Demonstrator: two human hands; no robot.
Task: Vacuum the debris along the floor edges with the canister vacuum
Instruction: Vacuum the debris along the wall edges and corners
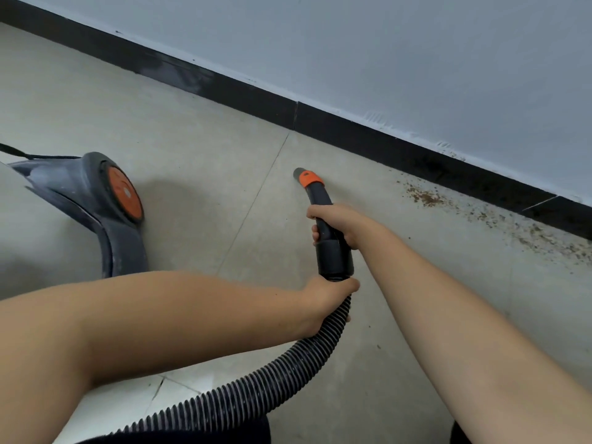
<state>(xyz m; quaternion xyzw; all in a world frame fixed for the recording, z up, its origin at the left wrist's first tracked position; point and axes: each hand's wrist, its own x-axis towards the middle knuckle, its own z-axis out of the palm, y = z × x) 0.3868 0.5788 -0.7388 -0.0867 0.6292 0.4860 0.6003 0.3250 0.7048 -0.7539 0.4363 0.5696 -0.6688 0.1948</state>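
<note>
My right hand grips the black curved handle of the vacuum hose, just behind its orange collar. The grey nozzle tip points down at the tiled floor, short of the wall. My left hand holds the ribbed black hose where it joins the handle's cuff. Brown debris lies scattered along the floor edge to the right of the nozzle, below the black skirting. The grey canister vacuum with an orange wheel cap stands at the left.
A pale wall rises above the skirting and runs diagonally from upper left to right. More specks of debris continue toward the right edge. Grey floor tiles lie between canister and nozzle. A black cord trails behind the canister.
</note>
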